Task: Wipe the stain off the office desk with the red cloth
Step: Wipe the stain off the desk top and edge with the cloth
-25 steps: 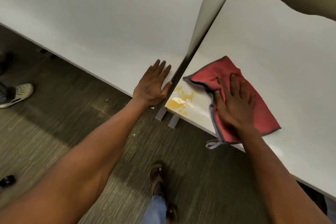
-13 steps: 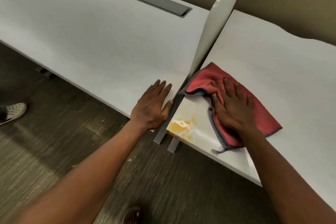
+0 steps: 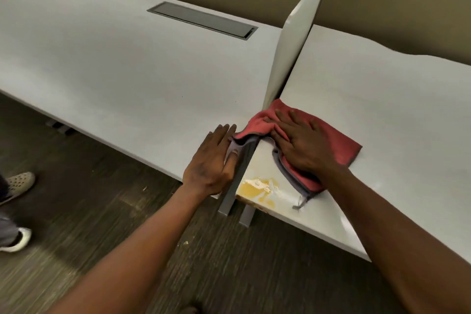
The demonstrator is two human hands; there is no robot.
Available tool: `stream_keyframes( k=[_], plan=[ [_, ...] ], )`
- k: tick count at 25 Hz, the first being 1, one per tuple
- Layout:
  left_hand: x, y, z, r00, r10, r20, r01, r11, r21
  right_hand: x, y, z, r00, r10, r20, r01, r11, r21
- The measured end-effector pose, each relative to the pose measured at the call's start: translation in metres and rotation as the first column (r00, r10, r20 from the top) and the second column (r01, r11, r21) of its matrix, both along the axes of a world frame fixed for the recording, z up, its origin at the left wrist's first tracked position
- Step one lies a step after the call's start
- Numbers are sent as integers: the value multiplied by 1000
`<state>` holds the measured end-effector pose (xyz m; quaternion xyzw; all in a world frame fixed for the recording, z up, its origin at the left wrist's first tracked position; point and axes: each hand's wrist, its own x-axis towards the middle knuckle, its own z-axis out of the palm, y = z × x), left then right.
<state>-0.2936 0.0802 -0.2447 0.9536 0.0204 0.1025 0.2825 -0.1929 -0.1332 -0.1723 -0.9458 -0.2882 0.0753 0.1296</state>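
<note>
Nearest the camera, the yellow stain (image 3: 257,190) sits on the front corner of the right office desk (image 3: 382,115), just below and left of the right hand's fingers, and it's not covered by anything. It looks about the same as it did 1 second ago, so that last stroke didn't do much to it.

The right hand (image 3: 303,146) lies flat on the red cloth (image 3: 336,143), fingers straight and spread, pressing down rather than gripping. Since 1 second ago the cloth has slid away from the stain and toward the white divider panel (image 3: 293,43), and its far corner now bunches up ahead of the fingertips, spilling over the gap between the desks.

The left hand (image 3: 214,160) rests on the neighboring desk (image 3: 127,71), fingers straight and relaxed, fingertips right beside that bunched corner, maybe touching it, can't tell for sure.

So I'd say the stain's still basically all there, and the next pass needs to drag the cloth back toward the front edge, right over the yellow.
</note>
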Motion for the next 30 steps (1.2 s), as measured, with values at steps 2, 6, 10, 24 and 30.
stream_keyframes(
  k=[2, 6, 10, 24, 30],
  plan=[
    [-1, 3, 0, 999, 33, 36, -29, 995, -90, -23, -2, -8, 990, 143, 7, -143, 989, 44],
    [-4, 4, -2, 999, 39, 10, -38, 997, -72, -57, -33, -15, 951, 308, -18, -303, 943, 136],
    [-3, 1, -3, 995, 92, 27, -89, 993, -77, -17, -16, -7, 995, 90, 42, -91, 996, 24],
    [1, -4, -2, 987, 157, 9, -157, 987, -32, -30, 0, -5, 999, 10, 38, -8, 998, -69],
    [-2, 32, 3, 987, -91, -134, 101, 992, 73, -81, -37, -16, 941, 338, 24, -338, 941, 12]
  ],
)
